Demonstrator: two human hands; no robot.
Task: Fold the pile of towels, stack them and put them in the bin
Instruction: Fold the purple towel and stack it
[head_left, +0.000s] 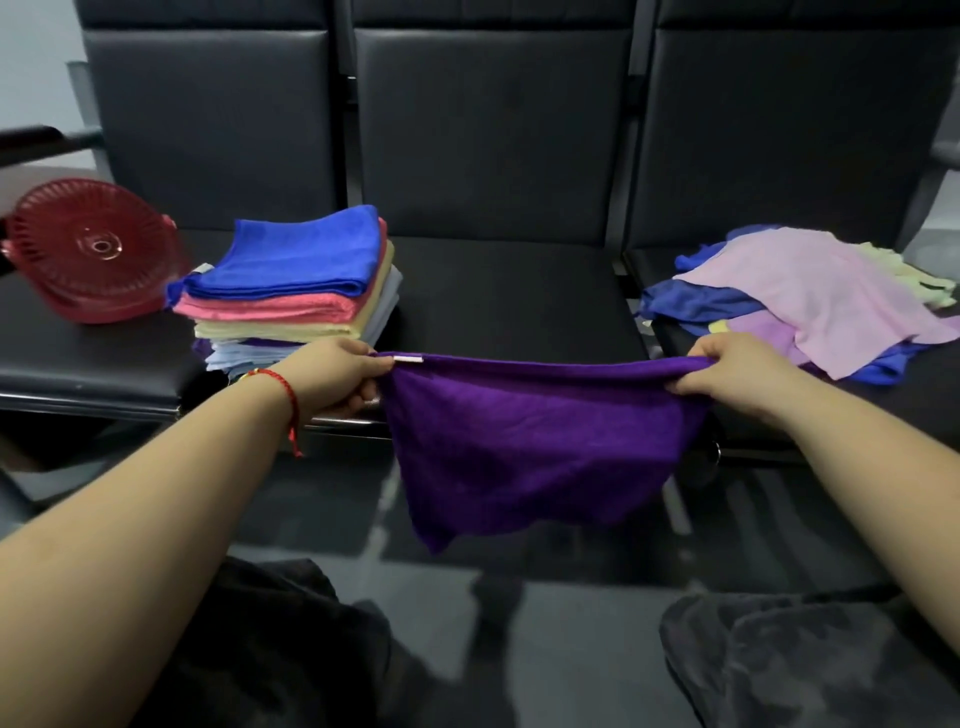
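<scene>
The purple towel (535, 441) hangs in the air in front of the middle seat (498, 301) of a black bench, stretched by its top edge, with the lower part draping toward the floor. A white tag (408, 359) sits on the top edge near the left corner. The left hand (337, 376) pinches the left corner; a red string bracelet (283, 395) circles its wrist. The right hand (727, 374) grips the bunched right corner. The hands are well apart, one at each end of the towel.

Left of the middle seat, a stack of folded towels (296, 291) stands, with a blue towel on top. Further left, a red bin (88, 249) lies tilted on its side. Right of the middle seat, a loose pile of unfolded towels (789, 296) lies on the next seat, a pale pink one uppermost.
</scene>
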